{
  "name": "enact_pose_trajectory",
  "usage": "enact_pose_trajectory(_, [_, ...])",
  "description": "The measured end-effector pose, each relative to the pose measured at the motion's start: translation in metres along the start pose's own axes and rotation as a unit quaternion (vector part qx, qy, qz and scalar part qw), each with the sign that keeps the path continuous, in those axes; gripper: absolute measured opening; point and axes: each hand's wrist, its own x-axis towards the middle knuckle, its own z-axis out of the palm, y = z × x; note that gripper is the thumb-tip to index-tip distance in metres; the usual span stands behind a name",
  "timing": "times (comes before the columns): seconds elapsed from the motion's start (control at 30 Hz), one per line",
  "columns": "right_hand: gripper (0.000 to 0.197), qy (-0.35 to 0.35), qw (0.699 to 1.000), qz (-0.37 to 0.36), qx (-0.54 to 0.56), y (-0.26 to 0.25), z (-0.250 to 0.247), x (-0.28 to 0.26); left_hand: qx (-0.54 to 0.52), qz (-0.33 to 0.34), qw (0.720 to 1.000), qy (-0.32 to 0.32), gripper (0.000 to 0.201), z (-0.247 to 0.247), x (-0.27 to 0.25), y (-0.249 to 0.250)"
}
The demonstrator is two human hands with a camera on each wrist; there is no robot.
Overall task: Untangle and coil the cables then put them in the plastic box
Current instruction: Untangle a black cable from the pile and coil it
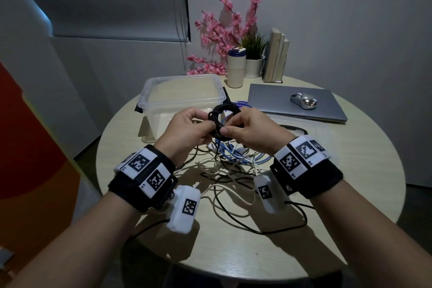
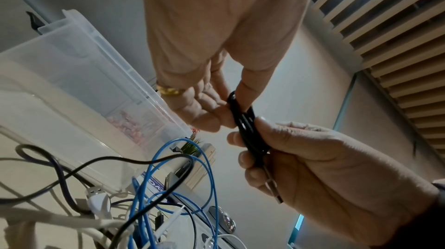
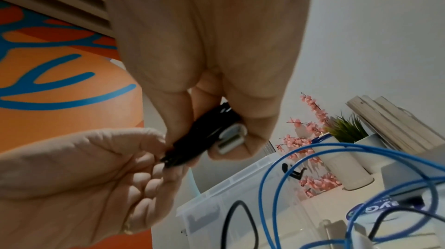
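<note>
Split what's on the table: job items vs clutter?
Job items:
black cable coil, pinched by left hand and right hand
blue cable
white cables
plastic box

Clutter:
laptop
mouse
tumbler
pink flowers
potted plant
books

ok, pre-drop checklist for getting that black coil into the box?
1. Black coil held by both hands, left hand and right hand: ok.
2. Coil's loops gathered in a bundle: ok.
3. USB plug tucked against the coil under the right hand: ok.
4. Coil's other end free of the cable pile: cannot tell.
5. Plastic box open, lid off: ok.
6. Blue cable clear of the coil: cannot tell; it loops close behind.
</note>
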Motion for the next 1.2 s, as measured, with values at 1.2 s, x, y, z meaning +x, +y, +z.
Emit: enact_pose_trajectory(1.2, [0.018, -0.021, 0.997, -0.023, -0.076, -0.012, -0.012, 0.002, -0.181, -0.083, 0.979, -0.045, 0.010, 0.014, -0.012, 0.005])
